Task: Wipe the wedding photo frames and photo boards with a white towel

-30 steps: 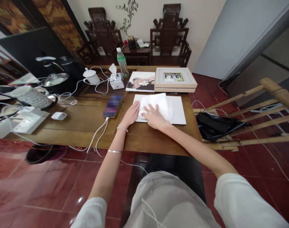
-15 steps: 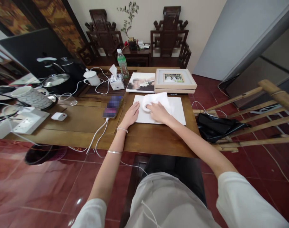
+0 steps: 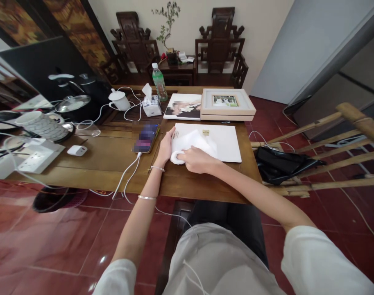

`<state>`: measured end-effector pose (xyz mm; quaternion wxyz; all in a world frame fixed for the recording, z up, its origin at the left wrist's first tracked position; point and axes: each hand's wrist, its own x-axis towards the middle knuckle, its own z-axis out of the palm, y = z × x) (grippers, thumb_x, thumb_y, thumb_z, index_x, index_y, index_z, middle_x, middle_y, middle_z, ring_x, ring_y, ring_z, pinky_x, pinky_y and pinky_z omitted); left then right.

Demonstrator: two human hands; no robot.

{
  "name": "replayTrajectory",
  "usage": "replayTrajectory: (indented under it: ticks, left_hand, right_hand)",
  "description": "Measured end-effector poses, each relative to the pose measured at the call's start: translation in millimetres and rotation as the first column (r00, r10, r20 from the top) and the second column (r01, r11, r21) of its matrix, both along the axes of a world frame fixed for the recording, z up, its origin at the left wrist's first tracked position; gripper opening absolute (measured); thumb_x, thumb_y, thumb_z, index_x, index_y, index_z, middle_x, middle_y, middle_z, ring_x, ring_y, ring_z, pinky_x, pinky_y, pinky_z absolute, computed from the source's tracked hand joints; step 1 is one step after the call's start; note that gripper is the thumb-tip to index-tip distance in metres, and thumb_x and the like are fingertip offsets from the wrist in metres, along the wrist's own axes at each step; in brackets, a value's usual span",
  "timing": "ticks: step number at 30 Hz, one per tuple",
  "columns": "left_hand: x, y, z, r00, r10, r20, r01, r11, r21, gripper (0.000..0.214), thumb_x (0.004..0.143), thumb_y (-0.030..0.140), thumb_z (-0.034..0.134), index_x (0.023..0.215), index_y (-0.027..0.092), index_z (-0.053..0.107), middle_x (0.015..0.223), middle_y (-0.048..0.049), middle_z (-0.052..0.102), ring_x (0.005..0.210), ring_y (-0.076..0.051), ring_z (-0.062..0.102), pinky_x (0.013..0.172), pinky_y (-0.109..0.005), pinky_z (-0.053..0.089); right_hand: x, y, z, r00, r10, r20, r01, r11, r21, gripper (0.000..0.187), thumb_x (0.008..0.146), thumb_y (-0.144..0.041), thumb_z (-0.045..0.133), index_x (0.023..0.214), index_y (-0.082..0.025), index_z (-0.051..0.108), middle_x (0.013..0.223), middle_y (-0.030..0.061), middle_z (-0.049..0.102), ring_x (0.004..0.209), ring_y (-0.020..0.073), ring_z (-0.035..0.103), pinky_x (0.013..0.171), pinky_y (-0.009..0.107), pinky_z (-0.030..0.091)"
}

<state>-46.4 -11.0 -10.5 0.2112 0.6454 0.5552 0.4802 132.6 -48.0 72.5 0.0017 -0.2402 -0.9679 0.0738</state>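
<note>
A flat white panel (image 3: 228,143) lies on the wooden table in front of me, with a small gold-coloured metal piece (image 3: 205,132) on its upper part. My right hand (image 3: 199,159) is closed on a white cloth (image 3: 193,143) and presses it on the panel's lower left. The cloth spreads over much of that side and hides what is under it. Along the panel's left edge rests my left hand (image 3: 166,146), fingers stretched out and touching the edge. Its thumb side is close to the cloth.
Behind the panel lie a photo panel (image 3: 182,106) and stacked picture frames (image 3: 228,105). To the left are a charging phone (image 3: 146,138), tissue box (image 3: 152,106), bottle (image 3: 159,84), lidded cup (image 3: 119,100) and power strip (image 3: 41,155). A bamboo rack (image 3: 316,123) stands at right.
My right hand has moved the cloth down and left across the panel, uncovering the metal piece. My left hand has shifted slightly left, from lying on the panel to its edge.
</note>
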Motion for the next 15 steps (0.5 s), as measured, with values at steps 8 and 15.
replayTrajectory:
  ticks: [8, 15]
  left_hand:
    - [7, -4, -2.9, 0.952, -0.103, -0.289, 0.108, 0.994, 0.002, 0.048, 0.096, 0.039, 0.032, 0.129, 0.011, 0.053, 0.14, -0.0133, 0.049, 0.133, -0.024, 0.04, 0.113, -0.042, 0.028]
    - [4, -3, -3.1, 0.942, -0.108, -0.318, 0.112, 0.994, -0.007, 0.041, 0.09, 0.03, 0.041, 0.125, 0.015, 0.058, 0.138, -0.0106, 0.051, 0.131, -0.026, 0.043, 0.112, -0.044, 0.03]
  right_hand:
    - [14, 51, 23.0, 0.918, -0.387, 0.084, 0.389, 0.921, -0.012, 0.036, 0.083, -0.015, 0.04, 0.111, -0.016, 0.062, 0.111, 0.0159, 0.064, 0.094, 0.0275, 0.061, 0.072, 0.033, 0.042]
    - [-37, 114, 10.8, 0.934, -0.357, -0.024, 0.357, 0.934, 0.002, 0.034, 0.087, -0.023, 0.04, 0.112, -0.013, 0.061, 0.117, 0.0149, 0.063, 0.107, 0.0282, 0.057, 0.083, 0.032, 0.042]
